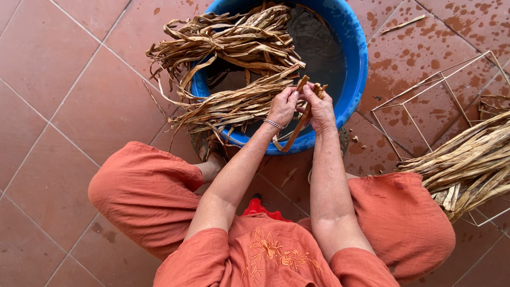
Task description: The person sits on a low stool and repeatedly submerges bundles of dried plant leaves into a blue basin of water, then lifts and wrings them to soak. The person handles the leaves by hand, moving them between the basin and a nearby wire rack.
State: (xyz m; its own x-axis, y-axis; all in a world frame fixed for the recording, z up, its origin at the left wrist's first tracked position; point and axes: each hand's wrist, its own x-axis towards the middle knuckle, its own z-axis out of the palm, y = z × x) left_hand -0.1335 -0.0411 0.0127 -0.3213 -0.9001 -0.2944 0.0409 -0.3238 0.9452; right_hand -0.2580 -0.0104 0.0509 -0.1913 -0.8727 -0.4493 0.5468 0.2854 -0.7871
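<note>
My left hand (282, 106) and my right hand (320, 109) meet above the near rim of a blue basin (355, 64), both pinching the same damp brown fibre strip (304, 118) that hangs down between them. A silver bracelet sits on my left wrist. Bundles of dried brown strips (234, 42) lie draped across the basin's left side and spill over its rim. Dark water fills the basin's right half.
I squat on terracotta floor tiles (64, 95), wet and spotted at the right. A thin wire frame (441, 95) stands at the right, with another pile of dried strips (470, 162) lying across it. A red object (257, 207) shows between my knees.
</note>
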